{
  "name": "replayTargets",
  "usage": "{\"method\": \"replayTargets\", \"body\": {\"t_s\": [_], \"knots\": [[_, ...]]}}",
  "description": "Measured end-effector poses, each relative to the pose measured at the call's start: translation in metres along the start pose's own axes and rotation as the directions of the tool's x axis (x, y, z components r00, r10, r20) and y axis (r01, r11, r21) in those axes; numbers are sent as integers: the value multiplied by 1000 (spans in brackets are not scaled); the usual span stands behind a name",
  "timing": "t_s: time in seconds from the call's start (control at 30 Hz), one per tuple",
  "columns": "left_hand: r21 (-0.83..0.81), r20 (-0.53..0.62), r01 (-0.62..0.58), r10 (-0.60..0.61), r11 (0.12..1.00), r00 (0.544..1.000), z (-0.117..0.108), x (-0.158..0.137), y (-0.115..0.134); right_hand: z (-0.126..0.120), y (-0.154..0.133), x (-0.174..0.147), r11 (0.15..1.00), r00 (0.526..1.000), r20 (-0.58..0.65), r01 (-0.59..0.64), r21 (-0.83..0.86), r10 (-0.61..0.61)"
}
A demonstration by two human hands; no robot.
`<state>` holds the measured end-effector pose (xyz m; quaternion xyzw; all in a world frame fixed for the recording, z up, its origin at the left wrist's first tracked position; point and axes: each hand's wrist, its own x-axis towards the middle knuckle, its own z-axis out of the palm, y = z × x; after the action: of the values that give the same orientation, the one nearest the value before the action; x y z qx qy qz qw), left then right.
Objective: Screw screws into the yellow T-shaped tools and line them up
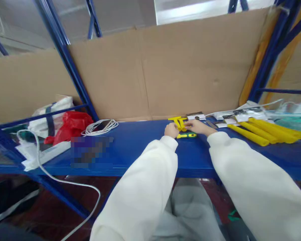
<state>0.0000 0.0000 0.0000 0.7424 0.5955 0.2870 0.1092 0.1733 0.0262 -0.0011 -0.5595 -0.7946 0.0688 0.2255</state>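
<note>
Out over the blue shelf, my left hand [172, 130] is closed on the left side of yellow T-shaped plastic parts [178, 121], which look like two pieces side by side. From the right, the fingers of my right hand [197, 127] pinch the same yellow parts. How the pieces touch each other is too small to make out. Just below my hands a yellow-and-green handle [187, 135] with a hole at its right end lies on the shelf. Small packets with dark printed cards [196, 116] lie behind my right hand.
Several yellow tubes [266, 130] lie on the right of the blue shelf [140, 147], beside clear packets [251, 113]. A coiled white cable [101, 127], a red bag [74, 124] and a white power strip [47, 155] are left. A cardboard sheet [190, 67] stands behind.
</note>
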Motion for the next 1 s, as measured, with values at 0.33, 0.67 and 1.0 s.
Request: {"method": "replayTargets", "body": {"t_s": [0.33, 0.67, 1.0], "knots": [[-1, 9, -29, 29, 1000, 1000, 2, -1, 2, 8, 17, 9, 996, 996, -40, 79, 36, -77], [20, 65, -32, 30, 999, 997, -5, -4, 6, 7, 15, 8, 996, 996, -39, 77, 43, -75], [12, 66, -10, 9, 1000, 998, -6, -4, 5, 8, 20, 9, 995, 995, -44, 88, 51, -86]]}}
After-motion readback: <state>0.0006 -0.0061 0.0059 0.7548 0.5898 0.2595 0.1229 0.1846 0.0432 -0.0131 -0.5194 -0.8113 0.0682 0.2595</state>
